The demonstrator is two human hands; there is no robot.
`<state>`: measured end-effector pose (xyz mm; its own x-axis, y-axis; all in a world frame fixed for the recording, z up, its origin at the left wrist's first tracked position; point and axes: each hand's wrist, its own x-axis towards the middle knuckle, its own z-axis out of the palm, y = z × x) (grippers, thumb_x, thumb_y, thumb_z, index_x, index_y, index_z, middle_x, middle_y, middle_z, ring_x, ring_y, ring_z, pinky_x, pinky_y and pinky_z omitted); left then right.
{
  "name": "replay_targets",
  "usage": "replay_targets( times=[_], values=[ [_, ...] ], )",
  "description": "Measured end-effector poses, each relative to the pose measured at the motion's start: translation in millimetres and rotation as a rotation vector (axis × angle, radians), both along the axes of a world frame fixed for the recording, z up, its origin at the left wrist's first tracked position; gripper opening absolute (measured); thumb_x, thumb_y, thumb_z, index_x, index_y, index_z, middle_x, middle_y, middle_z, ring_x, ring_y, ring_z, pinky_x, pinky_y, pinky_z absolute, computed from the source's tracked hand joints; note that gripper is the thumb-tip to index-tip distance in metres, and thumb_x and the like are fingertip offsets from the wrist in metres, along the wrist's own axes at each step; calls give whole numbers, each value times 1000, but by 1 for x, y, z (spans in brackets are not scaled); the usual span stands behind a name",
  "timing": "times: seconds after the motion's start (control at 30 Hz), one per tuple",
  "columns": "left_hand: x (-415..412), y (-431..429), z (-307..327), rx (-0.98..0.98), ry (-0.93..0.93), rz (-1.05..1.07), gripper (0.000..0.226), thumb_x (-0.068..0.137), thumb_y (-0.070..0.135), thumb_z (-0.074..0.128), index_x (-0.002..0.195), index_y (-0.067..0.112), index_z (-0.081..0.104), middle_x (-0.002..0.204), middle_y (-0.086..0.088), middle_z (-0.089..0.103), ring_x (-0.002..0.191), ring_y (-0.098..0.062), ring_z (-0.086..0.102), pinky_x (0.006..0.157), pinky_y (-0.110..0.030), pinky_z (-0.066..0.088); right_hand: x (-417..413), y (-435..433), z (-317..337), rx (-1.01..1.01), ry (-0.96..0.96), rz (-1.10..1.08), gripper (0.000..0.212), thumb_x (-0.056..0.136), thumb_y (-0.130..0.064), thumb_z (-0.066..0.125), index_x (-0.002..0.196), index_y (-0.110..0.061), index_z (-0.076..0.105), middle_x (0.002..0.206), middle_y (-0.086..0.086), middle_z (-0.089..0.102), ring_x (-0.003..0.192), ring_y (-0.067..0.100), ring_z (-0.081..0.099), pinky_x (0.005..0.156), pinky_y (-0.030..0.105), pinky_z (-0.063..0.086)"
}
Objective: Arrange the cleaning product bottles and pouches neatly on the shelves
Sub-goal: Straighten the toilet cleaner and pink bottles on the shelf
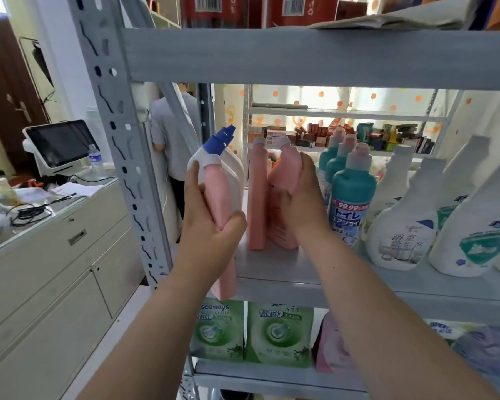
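Head camera leaves much cut off or covered: the right forearm hides most of a pink pouch (329, 352) and part of a purple-patterned pouch (488, 356) on the lower shelf, the red cartons (214, 10) on the top tier are cropped by the frame, and the outermost white bottle runs off the right edge. The left hand (211, 219) is clamped round a pale pink plastic bottle (217, 194), held tilted at the left end of the grey metal shelving (300, 59), its base dropping below the middle shelf board (272, 267). A white plastic bottle (236, 180) sits just behind it, seemingly in the same grasp, and it is unclear which of the two carries the blue nozzle cap (220, 140). The right hand (302, 197) grips a second pink bottle (283, 171), grey-capped, with its base at the board, just beside an upright third pink bottle (257, 197). Counted: three pink bottles, three teal bottles (351, 194) in a front-to-back row, at least four white labelled bottles (401, 232) further right, and two green pouches (217, 330) side by side below. At left, a cream cabinet counter (70, 226) carries a dark screen terminal (61, 142), a clear water bottle (94, 160), cables and papers. A person in a grey shirt (171, 131) stands behind the shelving.
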<state>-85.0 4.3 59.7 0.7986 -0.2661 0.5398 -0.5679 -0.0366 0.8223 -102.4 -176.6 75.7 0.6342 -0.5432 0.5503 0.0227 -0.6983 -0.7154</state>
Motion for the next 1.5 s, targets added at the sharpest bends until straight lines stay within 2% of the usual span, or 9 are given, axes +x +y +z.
replay_targets(
  times=[0.17, 0.33, 0.5, 0.73, 0.9, 1.0, 1.2, 1.37, 1.5],
  values=[
    [4, 3, -22, 28, 21, -18, 87, 74, 44, 63, 151, 36, 25, 135, 5, 44, 118, -13, 51, 94, -31, 47, 6, -1, 29, -449, 246, -152, 74, 96, -6, 55, 155, -35, 22, 157, 9, 29, 143, 33, 32, 111, 47, 38],
    [4, 13, -41, 5, 50, -96, 87, 68, 57, 64, 144, 55, 21, 140, 5, 46, 123, -12, 52, 100, -37, 47, 15, -11, 38, -645, 450, -259, 57, 94, -11, 59, 147, -24, 44, 153, 11, 30, 139, 38, 32, 105, 47, 42],
    [0, 14, -46, -14, 60, -136, 83, 67, 58, 68, 134, 68, 20, 140, 6, 46, 121, -9, 53, 99, -39, 50, 46, -26, 35, -664, 461, -275, 53, 95, -7, 55, 146, -21, 45, 152, 15, 30, 137, 41, 36, 103, 48, 46],
    [1, 6, -42, -12, 108, -188, 83, 66, 58, 61, 134, 65, 14, 147, 10, 36, 128, -3, 46, 95, -15, 43, 86, -42, 23, -696, 385, -204, 67, 88, -14, 68, 145, -30, 37, 155, 9, 33, 144, 38, 32, 110, 57, 45],
    [7, 9, -45, -3, 134, -237, 84, 67, 50, 56, 140, 56, 14, 144, 10, 37, 125, -6, 47, 92, -19, 45, 51, -23, -5, -144, -153, 11, 38, 99, -47, 49, 131, -29, 58, 127, 5, 59, 122, 21, 55, 100, 31, 48],
    [10, 9, -49, 3, 137, -182, 84, 68, 52, 60, 141, 52, 19, 139, 7, 45, 123, -11, 51, 95, -27, 49, 48, -9, -22, -55, 50, 111, 67, 81, -71, 60, 131, -27, 56, 121, 2, 62, 105, 16, 63, 90, 36, 55],
    [8, 12, -54, 10, 231, -167, 83, 62, 62, 67, 135, 44, 31, 126, 15, 56, 109, 5, 58, 81, -19, 52, 44, -24, -28, -29, 121, 40, 39, 94, -29, 66, 128, -16, 53, 122, 6, 66, 107, 25, 65, 86, 35, 53],
    [11, 15, -67, 58, 283, -154, 57, 72, 54, 83, 112, 47, 42, 116, 16, 63, 104, -3, 64, 79, -22, 54, 37, -30, -29, 21, 119, -35, 36, 107, -25, 44, 143, -28, 46, 135, -1, 64, 119, 24, 64, 96, 36, 52],
    [8, 20, -68, 117, 270, -140, 67, 76, 48, 78, 126, 38, 35, 113, 20, 62, 98, 4, 62, 65, -8, 50, 36, -27, -29, 153, 137, -51, 47, 108, -22, 35, 153, -37, 33, 141, -3, 60, 125, 26, 62, 102, 47, 54]
  ],
)
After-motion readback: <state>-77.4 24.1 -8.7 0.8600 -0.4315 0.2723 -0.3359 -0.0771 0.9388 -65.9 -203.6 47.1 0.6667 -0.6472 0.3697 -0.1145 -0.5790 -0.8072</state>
